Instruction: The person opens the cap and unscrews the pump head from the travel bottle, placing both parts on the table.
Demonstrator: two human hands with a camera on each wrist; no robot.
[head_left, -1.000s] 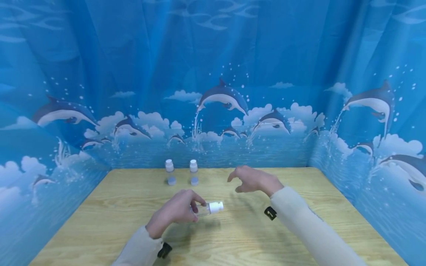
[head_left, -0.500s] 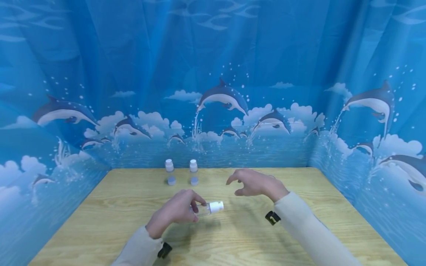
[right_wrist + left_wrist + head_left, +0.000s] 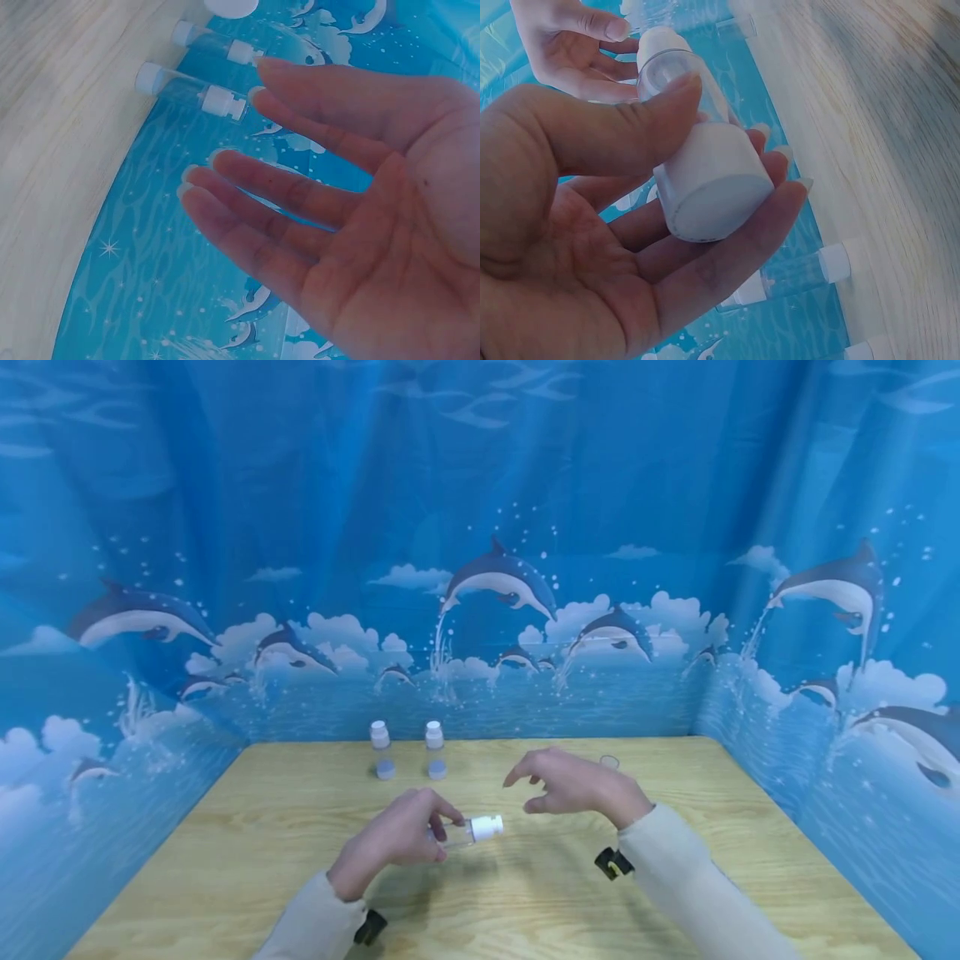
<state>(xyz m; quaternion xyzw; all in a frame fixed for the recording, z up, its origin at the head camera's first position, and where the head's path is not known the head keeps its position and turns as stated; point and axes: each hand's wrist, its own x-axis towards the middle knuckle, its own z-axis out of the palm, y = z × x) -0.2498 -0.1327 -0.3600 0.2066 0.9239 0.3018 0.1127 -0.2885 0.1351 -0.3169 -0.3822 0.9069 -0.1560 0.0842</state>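
While the left hand point(image 3: 405, 828) grips the bottle point(image 3: 474, 832) nearly level above the table point(image 3: 570, 906), the head view finds the right hand point(image 3: 577, 783) empty, fingers loosely bent. Left wrist view: thumb across the clear barrel — a slackened pinch on smooth walls could let it slip. Right wrist view: two upright bottles point(image 3: 187, 90) beyond the fingertips — a careless sweep might topple them.
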